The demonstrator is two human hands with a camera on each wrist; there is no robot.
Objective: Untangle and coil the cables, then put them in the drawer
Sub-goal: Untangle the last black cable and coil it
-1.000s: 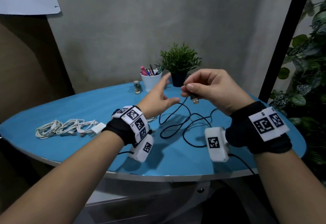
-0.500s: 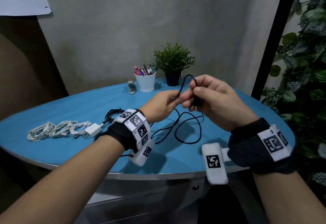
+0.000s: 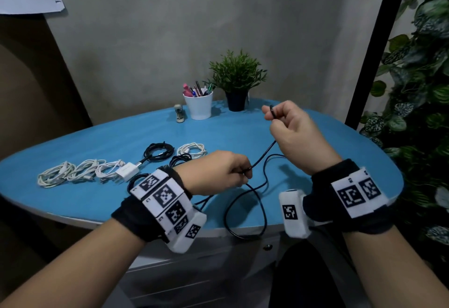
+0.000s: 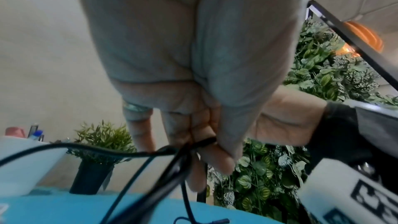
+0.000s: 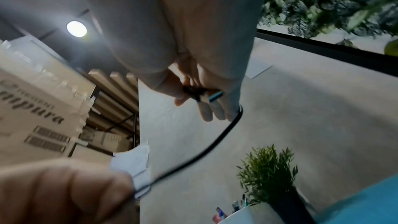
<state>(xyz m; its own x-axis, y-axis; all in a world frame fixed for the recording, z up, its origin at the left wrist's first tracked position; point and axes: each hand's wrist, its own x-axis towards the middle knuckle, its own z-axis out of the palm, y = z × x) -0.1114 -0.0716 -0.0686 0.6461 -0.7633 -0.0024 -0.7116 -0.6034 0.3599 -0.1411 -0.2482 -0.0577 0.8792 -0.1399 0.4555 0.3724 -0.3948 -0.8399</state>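
A loose black cable (image 3: pixel 261 159) runs taut between my two hands above the blue table (image 3: pixel 97 147). My right hand (image 3: pixel 283 123) is raised and pinches the cable's plug end, whose blue-tipped USB connector (image 5: pixel 215 97) shows in the right wrist view. My left hand (image 3: pixel 233 174) sits lower and grips the cable (image 4: pixel 172 151) further along. The slack (image 3: pixel 245 208) loops over the table's front edge. On the table lie a coiled black cable (image 3: pixel 159 152), a coiled white cable (image 3: pixel 192 150) and three white bundles with a charger (image 3: pixel 80 174).
A white cup of pens (image 3: pixel 198 103), a small potted plant (image 3: pixel 237 82) and a small metal object (image 3: pixel 179 113) stand at the table's back. Drawers with a knob (image 3: pixel 267 247) sit under the front edge. Leafy plants (image 3: pixel 418 89) fill the right side.
My hands were together at the cable half a second ago. Now the left has slid down and toward me along it, the right has lifted away, and the cable is stretched between them.
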